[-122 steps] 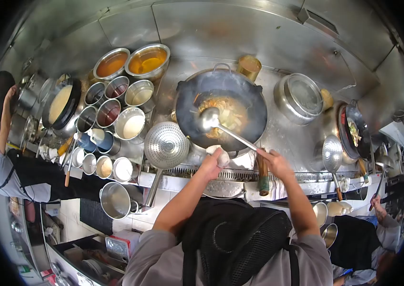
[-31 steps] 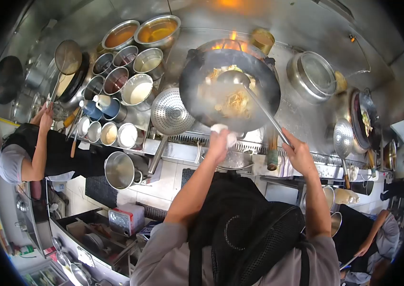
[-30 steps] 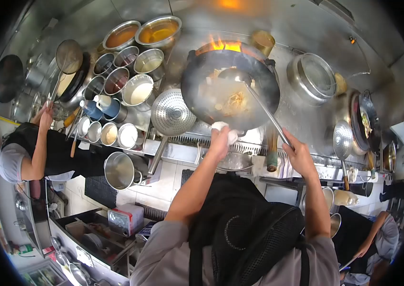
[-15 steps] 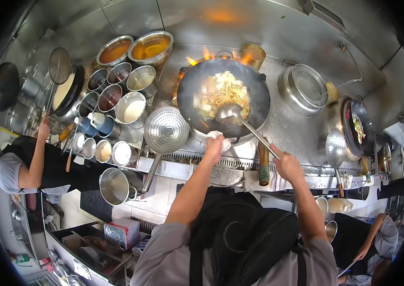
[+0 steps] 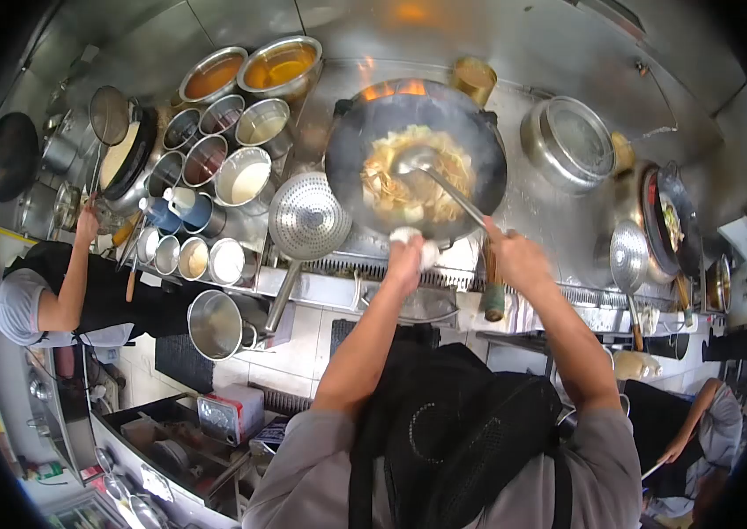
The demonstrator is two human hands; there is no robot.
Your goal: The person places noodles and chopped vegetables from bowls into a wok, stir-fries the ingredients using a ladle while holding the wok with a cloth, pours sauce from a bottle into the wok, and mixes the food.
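A dark wok (image 5: 486, 159) sits over the flaming burner, with noodles and pale vegetable pieces (image 5: 387, 187) in it. Fingers wrapped, my left hand (image 5: 404, 267) grips a folded white cloth (image 5: 428, 256) at the wok's near rim; the wok handle under it is hidden. My right hand (image 5: 519, 263) is closed round the handle of a metal ladle (image 5: 415, 160), whose bowl rests among the noodles near the middle of the wok. Just below the right wrist's left side, a bamboo brush (image 5: 493, 300) with a dark green grip stands at the stove's edge.
A perforated strainer (image 5: 310, 216) lies left of the wok. Beyond it are several sauce containers (image 5: 246, 176) and two bowls of orange liquid (image 5: 281, 70). Flames (image 5: 391, 88) rise behind the wok. A lidded pot (image 5: 567, 145) stands right. Co-workers (image 5: 16, 295) are at both sides.
The ladle has moved up and left, deeper into the noodles, and my right hand has risen with it. The noodles are spread wider, and more steam shows over the wok.
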